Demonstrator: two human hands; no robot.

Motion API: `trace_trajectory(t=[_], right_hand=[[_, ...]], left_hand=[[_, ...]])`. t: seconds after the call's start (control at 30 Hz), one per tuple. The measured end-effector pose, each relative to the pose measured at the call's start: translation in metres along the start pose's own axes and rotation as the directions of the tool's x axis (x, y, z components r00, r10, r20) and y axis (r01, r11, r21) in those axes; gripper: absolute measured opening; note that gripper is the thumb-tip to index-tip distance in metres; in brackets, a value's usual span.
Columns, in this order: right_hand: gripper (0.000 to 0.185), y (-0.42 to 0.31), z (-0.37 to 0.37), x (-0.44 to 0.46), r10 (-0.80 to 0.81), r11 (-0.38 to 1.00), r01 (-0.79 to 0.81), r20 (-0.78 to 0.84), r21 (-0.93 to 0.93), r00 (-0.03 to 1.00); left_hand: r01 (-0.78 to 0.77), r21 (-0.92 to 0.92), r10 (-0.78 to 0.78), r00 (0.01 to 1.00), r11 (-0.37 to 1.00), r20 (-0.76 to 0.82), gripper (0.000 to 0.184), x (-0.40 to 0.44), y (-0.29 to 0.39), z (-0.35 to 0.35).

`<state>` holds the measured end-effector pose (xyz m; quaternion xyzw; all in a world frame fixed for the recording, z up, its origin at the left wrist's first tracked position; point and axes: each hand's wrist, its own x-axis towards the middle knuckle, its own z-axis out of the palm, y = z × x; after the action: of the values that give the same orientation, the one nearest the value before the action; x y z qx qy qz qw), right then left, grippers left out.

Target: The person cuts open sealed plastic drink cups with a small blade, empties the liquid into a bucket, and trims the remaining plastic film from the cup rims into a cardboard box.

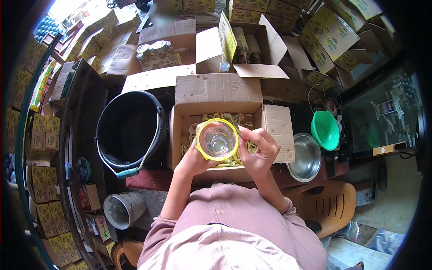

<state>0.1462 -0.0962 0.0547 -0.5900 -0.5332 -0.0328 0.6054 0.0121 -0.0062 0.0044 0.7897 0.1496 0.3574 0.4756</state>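
Note:
A clear round container [218, 138] with a bright yellow rim is held over an open cardboard box [218, 88], its mouth facing up toward me. My left hand [192, 158] is closed around its left side. On the other side, my right hand [258, 150] is closed in a pinch at the yellow rim. What sits between the right thumb and forefinger is too small to make out. Yellow-green strips or scraps [230, 161] lie in the box below, partly hidden by my hands and the container.
Left of the box stands a large black bucket [130, 130]; a metal bowl [304, 157] and a green bowl [325, 130] are on the right. Behind are a box of jars [157, 51] and another of stacked items [247, 45]. A grey bucket [123, 210] and an orange chair [326, 207] stand lower down.

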Motion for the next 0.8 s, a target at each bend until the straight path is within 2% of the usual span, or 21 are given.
trace_trajectory(t=[0.17, 0.27, 0.37, 0.5, 0.6, 0.73, 0.8], right_hand=[[0.032, -0.003, 0.001, 0.0, -0.01, 1.0, 0.011, -0.019, 0.007, 1.0], [0.031, -0.005, 0.002, -0.004, 0.026, 1.0, -0.026, -0.02, 0.001, 0.999], [0.031, -0.004, 0.004, -0.008, 0.031, 0.999, -0.031, -0.017, -0.007, 0.999], [0.03, -0.005, 0.001, -0.008, 0.045, 0.999, -0.045, -0.01, -0.003, 0.999], [0.028, -0.005, 0.001, -0.007, 0.054, 0.999, -0.054, -0.018, 0.004, 0.998], [0.027, -0.004, 0.001, -0.005, 0.053, 0.998, -0.054, -0.009, -0.023, 0.999], [0.028, 0.0, 0.001, -0.005, 0.07, 0.997, -0.071, 0.013, 0.042, 0.997]], left_hand=[[0.007, -0.068, -0.009, 0.999, 0.998, -0.037, 0.074, -0.003, -0.001, 0.002], [0.045, -0.207, -0.079, 0.984, 0.977, -0.162, 0.075, -0.006, -0.003, 0.014], [-0.012, -0.041, 0.006, 0.99, 0.999, -0.137, 0.074, -0.003, -0.008, 0.008], [0.05, -0.164, -0.063, 0.996, 0.985, -0.069, 0.075, -0.003, -0.002, 0.008], [0.018, -0.104, -0.023, 0.999, 0.994, -0.042, 0.069, -0.002, -0.001, 0.004], [-0.011, -0.017, 0.013, 0.998, 1.0, 0.069, 0.074, -0.001, 0.004, 0.004], [0.029, -0.17, -0.019, 0.998, 0.985, 0.058, 0.075, -0.003, 0.001, 0.006]])
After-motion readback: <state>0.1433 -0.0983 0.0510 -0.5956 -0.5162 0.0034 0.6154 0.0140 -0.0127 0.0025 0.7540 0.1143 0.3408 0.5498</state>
